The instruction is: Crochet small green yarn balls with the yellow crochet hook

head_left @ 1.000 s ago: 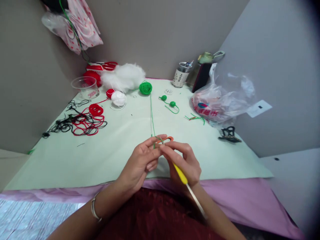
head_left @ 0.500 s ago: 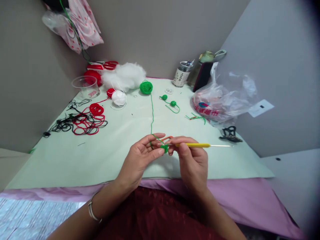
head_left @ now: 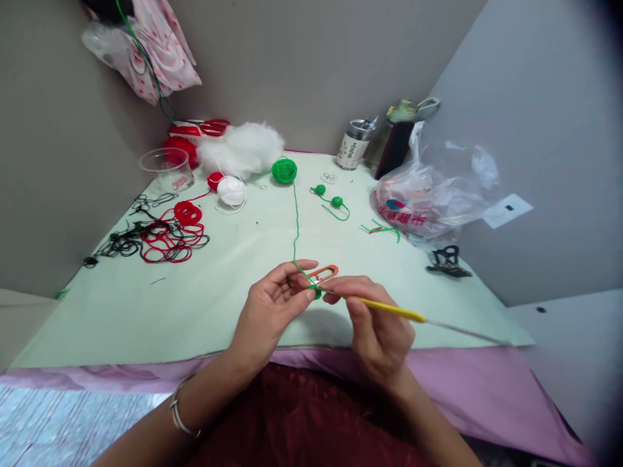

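Note:
My left hand [head_left: 272,308] pinches a small green crochet piece [head_left: 317,293] between thumb and fingers, and green yarn passes over its raised index finger. That strand [head_left: 296,220] runs back to the green yarn ball [head_left: 284,171]. In my right hand [head_left: 382,331] is a yellow-handled crochet hook [head_left: 389,307], its tip at the green piece and its long metal end pointing right and down. An orange stitch marker [head_left: 331,270] shows just above the piece, between the two hands; how it is attached cannot be made out.
Tangled red cord [head_left: 170,243] and black cord [head_left: 121,240] lie at the left. White stuffing [head_left: 243,149], a white yarn ball [head_left: 232,191] and a clear cup [head_left: 168,172] stand behind. Two green crocheted balls [head_left: 337,202], a plastic bag [head_left: 409,201] and a black claw clip [head_left: 446,261] are to the right.
The hook has swung from pointing down toward me to level, then to a slight downward slant at the right. My right hand has shifted right, and the green piece has come into view.

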Demonstrator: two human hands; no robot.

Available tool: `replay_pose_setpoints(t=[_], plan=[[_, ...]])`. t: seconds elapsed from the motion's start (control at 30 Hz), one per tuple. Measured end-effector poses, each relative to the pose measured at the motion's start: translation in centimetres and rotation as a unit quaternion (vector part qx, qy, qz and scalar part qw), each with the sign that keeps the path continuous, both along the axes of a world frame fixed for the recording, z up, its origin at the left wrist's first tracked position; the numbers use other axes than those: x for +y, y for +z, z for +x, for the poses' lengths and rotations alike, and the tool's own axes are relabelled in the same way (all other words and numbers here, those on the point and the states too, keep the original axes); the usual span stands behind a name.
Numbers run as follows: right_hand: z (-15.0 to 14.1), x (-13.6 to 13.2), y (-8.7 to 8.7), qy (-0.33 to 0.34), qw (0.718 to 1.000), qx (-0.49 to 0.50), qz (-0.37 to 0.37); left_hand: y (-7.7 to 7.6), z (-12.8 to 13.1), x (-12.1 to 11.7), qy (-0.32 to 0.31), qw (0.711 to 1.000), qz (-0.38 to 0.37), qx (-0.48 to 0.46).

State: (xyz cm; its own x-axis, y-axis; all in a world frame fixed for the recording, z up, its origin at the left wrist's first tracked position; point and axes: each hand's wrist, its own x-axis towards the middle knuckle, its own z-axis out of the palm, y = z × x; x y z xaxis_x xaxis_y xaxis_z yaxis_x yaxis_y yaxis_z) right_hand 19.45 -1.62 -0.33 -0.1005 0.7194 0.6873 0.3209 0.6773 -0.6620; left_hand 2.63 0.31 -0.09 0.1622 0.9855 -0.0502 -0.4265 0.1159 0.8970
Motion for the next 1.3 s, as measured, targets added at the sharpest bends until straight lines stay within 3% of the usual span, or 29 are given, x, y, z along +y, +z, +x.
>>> replay_pose_setpoints(t=[0.13, 0.27, 0.4, 0.53, 0.73, 0.87, 1.03, 1.17, 1.23, 1.3], plan=[[-0.4, 0.1, -0.7, -0.056, 0.979, -0.146, 0.128, 0.1, 0.3, -0.2, 0.027, 1.0, 0.0, 0.015], [-0.7, 0.0, -1.4, -0.112, 0.964, -0.178, 0.164, 0.4, 0.3, -0.1, -0.048, 0.992, -0.084, -0.085], [-0.8, 0.1, -1.0, -0.069, 0.996, 0.03, 0.047, 0.6, 0.0, 0.4, -0.073, 0.98, -0.14, -0.119], [-1.1, 0.7, -0.4, 0.019, 0.976, 0.196, -0.093, 0.7, 0.0, 0.3, -0.072, 0.986, -0.102, -0.109], [-1.4, 0.5, -0.4, 0.025, 0.986, 0.146, -0.07, 0.8, 0.4, 0.0, -0.041, 0.992, -0.075, -0.088], [-1.0, 0.3, -0.3, 0.043, 0.979, 0.176, -0.096, 1.2, 0.1, 0.3, -0.073, 0.989, -0.107, -0.074], [-0.4, 1.3, 0.2, 0.077, 0.905, 0.352, -0.225, 1.1, -0.6, 0.7, -0.154, 0.973, -0.134, -0.111], [-0.4, 1.6, 0.3, 0.115, 0.863, 0.395, -0.292, 0.7, -0.7, 0.7, -0.167, 0.969, -0.124, -0.132], [-0.7, 1.5, 0.2, 0.117, 0.878, 0.37, -0.281, 0.6, -0.4, 0.6, -0.14, 0.977, -0.115, -0.111], [-1.1, 1.2, 0.1, 0.087, 0.917, 0.31, -0.235, 0.7, -0.1, 0.4, -0.098, 0.988, -0.09, -0.08]])
